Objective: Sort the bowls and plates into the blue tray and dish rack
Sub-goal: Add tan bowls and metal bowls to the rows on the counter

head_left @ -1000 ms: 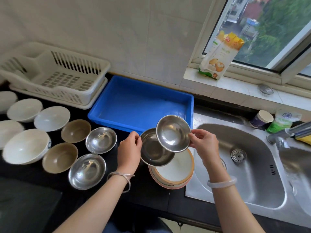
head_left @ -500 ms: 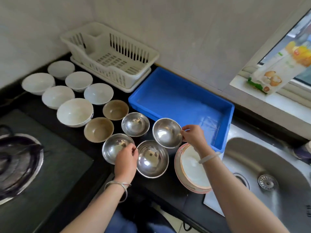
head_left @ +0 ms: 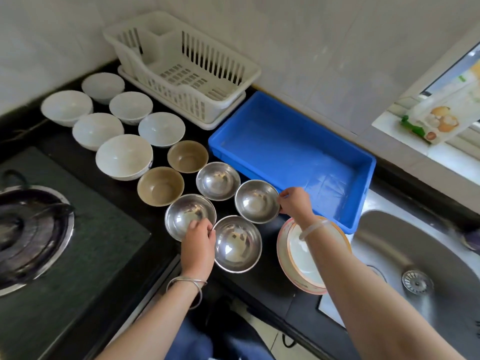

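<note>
My left hand point(head_left: 198, 239) pinches the left rim of the nearest steel bowl point(head_left: 237, 244), which sits on the black counter point(head_left: 270, 284). My right hand point(head_left: 294, 202) grips the right rim of a second steel bowl point(head_left: 257, 201) just behind it. Two more steel bowls lie close by: one point(head_left: 188, 214) partly under my left fingers, another point(head_left: 217, 181) farther back. Beside them stand two brown bowls point(head_left: 161, 186), one behind the other, and beyond those six white bowls point(head_left: 124, 157) crowd the counter's left side, all upright and empty.

A stack of plates point(head_left: 309, 258) with a pink rim sits under my right wrist, at the edge of the steel sink point(head_left: 420, 258). The blue tray point(head_left: 293, 157) lies just behind my right hand, its near wall right by the bowl I hold; nothing is in it. The white dish rack point(head_left: 181, 66) stands behind the tray's left end against the tiled wall, also with nothing in it. A gas burner point(head_left: 28, 229) fills the left foreground. A food packet point(head_left: 439, 120) leans on the window sill.
</note>
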Motion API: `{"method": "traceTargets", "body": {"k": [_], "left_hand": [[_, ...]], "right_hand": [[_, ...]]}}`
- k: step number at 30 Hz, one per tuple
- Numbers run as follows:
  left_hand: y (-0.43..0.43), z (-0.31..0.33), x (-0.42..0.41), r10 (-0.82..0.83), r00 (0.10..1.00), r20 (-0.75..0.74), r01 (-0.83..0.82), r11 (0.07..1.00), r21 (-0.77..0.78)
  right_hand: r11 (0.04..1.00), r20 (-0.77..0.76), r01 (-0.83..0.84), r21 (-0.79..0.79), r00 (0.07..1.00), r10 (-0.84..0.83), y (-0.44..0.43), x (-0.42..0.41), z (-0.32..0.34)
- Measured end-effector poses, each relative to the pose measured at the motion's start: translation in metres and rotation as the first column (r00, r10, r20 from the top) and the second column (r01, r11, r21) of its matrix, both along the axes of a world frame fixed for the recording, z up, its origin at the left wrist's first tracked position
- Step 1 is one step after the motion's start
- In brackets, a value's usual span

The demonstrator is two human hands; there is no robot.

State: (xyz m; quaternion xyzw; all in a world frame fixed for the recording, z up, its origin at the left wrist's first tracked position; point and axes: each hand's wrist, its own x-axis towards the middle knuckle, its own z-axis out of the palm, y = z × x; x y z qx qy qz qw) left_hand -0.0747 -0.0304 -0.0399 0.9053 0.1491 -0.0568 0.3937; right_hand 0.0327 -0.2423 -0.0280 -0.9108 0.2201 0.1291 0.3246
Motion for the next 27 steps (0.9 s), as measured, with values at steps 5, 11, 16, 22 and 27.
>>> {"method": "traceTargets", "body": {"k": [5, 11, 16, 22, 27], "left_hand": [[0.000, -0.001, -0.001, -0.018, 1.000, -0.008, 0.018, 0.997, 0.081], [0.003, -0.003, -0.004, -0.038, 0.999, 0.000, 0.038, 0.995, 0.092], [0.003, -0.002, -0.003, -0.048, 0.999, -0.006, 0.048, 0.995, 0.090], [0.002, -0.002, -0.002, -0.040, 0.999, -0.029, 0.043, 0.994, 0.099], [0.000, -0.005, 0.001, -0.033, 0.999, -0.024, 0.035, 0.994, 0.104]], "right_hand": [[1.000, -0.028, 0.013, -0.023, 1.000, -0.013, 0.000, -0.002, -0.003], [0.998, -0.095, -0.007, -0.065, 0.995, 0.001, 0.002, -0.004, -0.004], [0.996, -0.085, 0.008, -0.092, 0.996, -0.016, 0.004, -0.002, -0.011], [0.982, -0.082, -0.004, -0.190, 0.997, -0.012, 0.009, -0.003, -0.017], [0.975, -0.105, -0.035, -0.221, 0.994, 0.012, 0.011, -0.003, -0.014]]}}
